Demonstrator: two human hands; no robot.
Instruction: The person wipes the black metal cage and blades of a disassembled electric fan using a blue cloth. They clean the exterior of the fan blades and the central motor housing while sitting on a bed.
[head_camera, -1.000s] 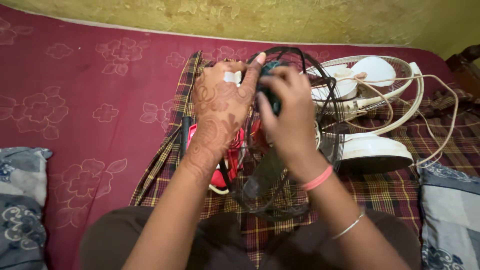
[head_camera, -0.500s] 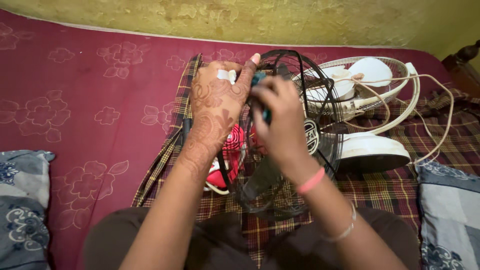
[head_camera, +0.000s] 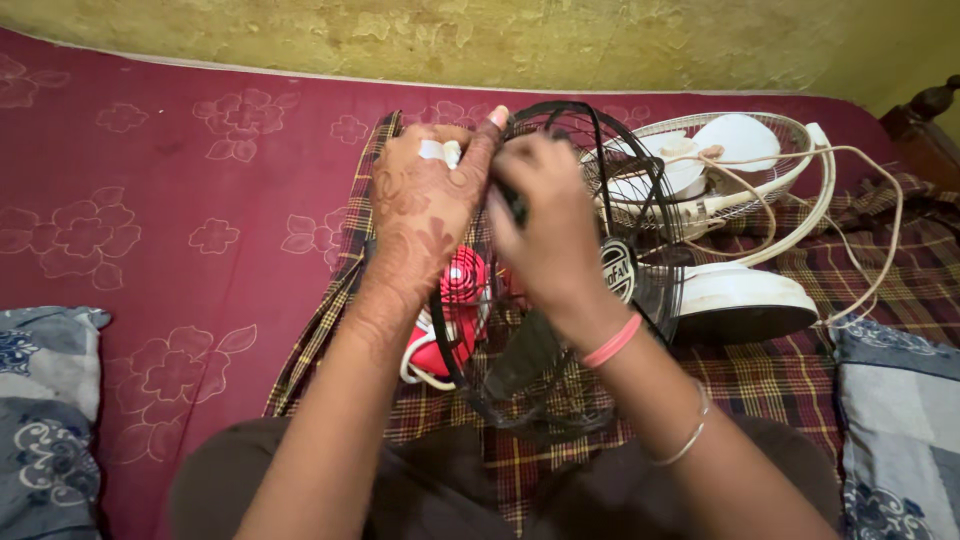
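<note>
Left hand (head_camera: 425, 210) (henna-patterned, white strip on one finger) closes around upper rim of black wire fan guard (head_camera: 560, 300), fingers curled over rim. Right hand (head_camera: 545, 235) presses against same guard just beside left, fingers pinched on small dark object; exact kind cannot be told. Guard stands upright on checked cloth (head_camera: 790, 380), above person's lap. Red fan motor housing (head_camera: 450, 310) shows behind wires. White table fan (head_camera: 735, 295) lies to right, cord (head_camera: 880, 240) looping. Maroon floral bedsheet (head_camera: 180, 200) beneath; patterned pillows (head_camera: 45, 400) at both edges.
</note>
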